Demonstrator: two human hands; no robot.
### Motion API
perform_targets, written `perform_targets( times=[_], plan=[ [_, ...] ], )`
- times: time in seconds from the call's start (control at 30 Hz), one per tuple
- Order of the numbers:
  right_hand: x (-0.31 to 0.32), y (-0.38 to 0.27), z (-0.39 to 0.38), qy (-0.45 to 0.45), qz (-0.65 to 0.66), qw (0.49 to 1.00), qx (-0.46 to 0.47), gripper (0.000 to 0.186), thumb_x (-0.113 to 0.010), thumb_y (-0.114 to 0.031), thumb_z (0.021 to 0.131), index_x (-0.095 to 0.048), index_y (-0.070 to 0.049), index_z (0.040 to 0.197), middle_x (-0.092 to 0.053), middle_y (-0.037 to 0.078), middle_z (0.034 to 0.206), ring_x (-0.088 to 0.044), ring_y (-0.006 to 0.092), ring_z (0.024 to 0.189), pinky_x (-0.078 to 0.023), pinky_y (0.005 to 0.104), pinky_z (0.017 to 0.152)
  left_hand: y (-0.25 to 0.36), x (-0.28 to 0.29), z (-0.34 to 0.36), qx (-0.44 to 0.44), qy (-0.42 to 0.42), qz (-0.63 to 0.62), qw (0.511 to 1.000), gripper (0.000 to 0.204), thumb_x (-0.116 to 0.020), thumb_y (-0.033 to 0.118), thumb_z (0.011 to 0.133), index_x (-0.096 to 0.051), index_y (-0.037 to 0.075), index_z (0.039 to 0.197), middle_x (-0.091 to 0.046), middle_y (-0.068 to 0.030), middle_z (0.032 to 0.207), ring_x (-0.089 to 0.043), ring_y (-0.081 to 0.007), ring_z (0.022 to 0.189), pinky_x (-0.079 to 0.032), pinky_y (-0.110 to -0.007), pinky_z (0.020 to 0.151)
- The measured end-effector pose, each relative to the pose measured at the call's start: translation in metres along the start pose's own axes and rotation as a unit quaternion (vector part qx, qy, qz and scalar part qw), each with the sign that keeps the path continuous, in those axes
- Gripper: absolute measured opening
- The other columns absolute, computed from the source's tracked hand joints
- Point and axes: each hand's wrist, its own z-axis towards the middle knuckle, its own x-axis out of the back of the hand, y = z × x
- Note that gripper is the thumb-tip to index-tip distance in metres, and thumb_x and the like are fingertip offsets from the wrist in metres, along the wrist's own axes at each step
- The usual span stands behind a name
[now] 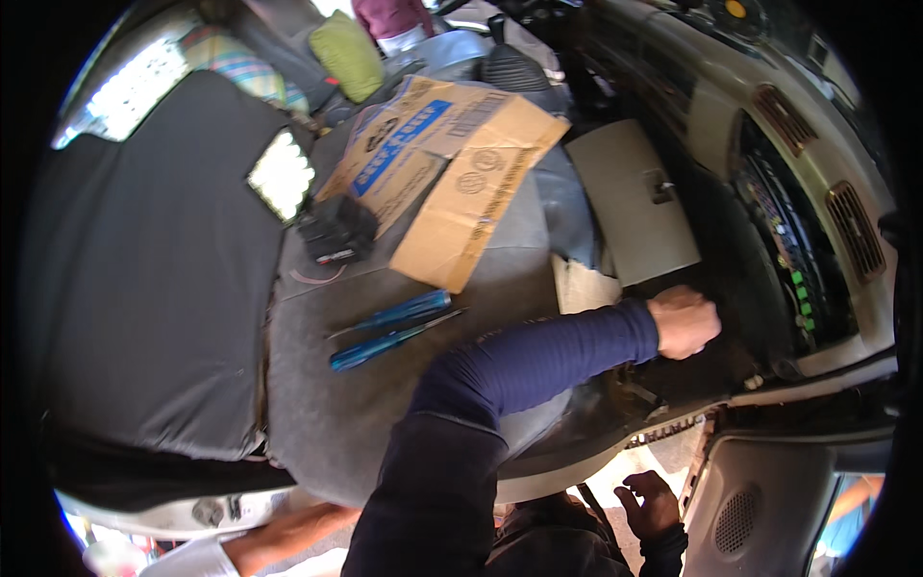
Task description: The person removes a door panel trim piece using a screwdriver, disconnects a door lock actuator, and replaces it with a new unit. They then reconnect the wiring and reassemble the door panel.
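My left hand (685, 321), in a navy sleeve, reaches right across the grey seat (336, 423) into the dark footwell (731, 356); its fingers are curled, their contents hidden. Just above it lies a grey compartment lid (630, 207). To its right, an opening in the dashboard shows a fuse panel (798, 298) with green parts. My right hand (649, 505) hangs low by the doorway, fingers loosely bent and apart, apparently empty. Two blue screwdrivers (389, 313) (370, 351) lie on the seat beside a black battery-like block (336, 231) and flattened cardboard (481, 202).
Left is a dark seatback (154, 288); behind are a green pillow (346, 53) and a person (389, 19) in maroon. Dashboard vents (856, 226) line the right, with a door (769, 510) at lower right. Another person's bare arm (288, 534) is at lower left.
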Motion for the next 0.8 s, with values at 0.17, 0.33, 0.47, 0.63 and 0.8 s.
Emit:
perform_targets(
  times=[0.17, 0.33, 0.47, 0.63, 0.8],
  plan=[
    [-0.015, 0.033, 0.013, -0.114, -0.028, 0.992, 0.055, 0.028, -0.074, -0.034, 0.091, -0.070, -0.008, 0.100, -0.069, 0.015, 0.093, -0.068, 0.0371, 0.088, -0.054, 0.0476, 0.078, 0.003, 0.084, -0.075, 0.076, 0.208, -0.056, 0.974, 0.028, -0.069, 0.024, 0.095, -0.070, 0.002, 0.112, -0.072, -0.0207, 0.088, -0.072, -0.0397, 0.084, -0.058, -0.049, 0.076],
    [-0.011, 0.061, 0.023, -0.073, -0.020, 0.996, 0.042, 0.027, -0.073, -0.032, 0.091, -0.071, -0.008, 0.101, -0.071, 0.015, 0.098, -0.069, 0.0374, 0.093, -0.055, 0.0481, 0.082, 0.014, 0.139, -0.269, 0.324, 0.213, 0.059, 0.920, 0.028, -0.074, 0.013, 0.089, -0.071, 0.002, 0.115, -0.073, -0.0207, 0.099, -0.070, -0.0389, 0.087, -0.053, -0.048, 0.078],
    [0.001, 0.064, 0.032, -0.066, -0.037, 0.997, 0.003, 0.027, -0.074, -0.032, 0.090, -0.072, -0.007, 0.102, -0.072, 0.015, 0.101, -0.069, 0.0381, 0.096, -0.055, 0.0480, 0.086, 0.026, 0.118, -0.353, 0.432, 0.161, 0.081, 0.884, 0.028, -0.074, 0.010, 0.088, -0.072, 0.001, 0.115, -0.071, -0.0216, 0.114, -0.068, -0.0391, 0.107, -0.052, -0.045, 0.091],
    [0.010, 0.051, 0.027, -0.005, -0.068, 0.995, 0.068, 0.026, -0.074, -0.032, 0.090, -0.073, -0.009, 0.100, -0.072, 0.012, 0.095, -0.070, 0.0345, 0.095, -0.056, 0.0459, 0.083, 0.021, 0.098, -0.352, 0.482, 0.162, 0.026, 0.861, 0.026, -0.072, 0.007, 0.089, -0.069, 0.002, 0.114, -0.068, -0.0194, 0.109, -0.063, -0.0426, 0.106, -0.050, -0.049, 0.090],
    [0.022, 0.031, 0.008, 0.025, -0.025, 0.999, 0.010, 0.029, -0.073, -0.031, 0.091, -0.074, -0.007, 0.105, -0.072, 0.013, 0.104, -0.070, 0.0352, 0.097, -0.056, 0.0458, 0.084, 0.045, 0.117, -0.318, 0.487, 0.176, 0.177, 0.837, 0.020, -0.067, 0.004, 0.092, -0.065, 0.002, 0.112, -0.062, -0.0174, 0.115, -0.062, -0.0432, 0.104, -0.050, -0.050, 0.086]
  ],
)
